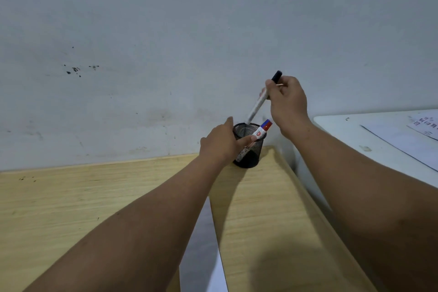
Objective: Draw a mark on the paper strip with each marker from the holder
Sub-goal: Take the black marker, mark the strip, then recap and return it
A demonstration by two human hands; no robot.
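right hand (288,99): pinching light, stiff black-capped marker (260,99) near its cap
left hand (221,142): gripping mesh holder (248,149), steadying it
blue-capped marker (263,131): leaning between the hands

Wooden table (71,197), mesh holder (248,152), paper strip (201,256)

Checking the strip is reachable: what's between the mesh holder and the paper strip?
Head view: only bare light wooden tabletop between black mesh holder and white paper strip.
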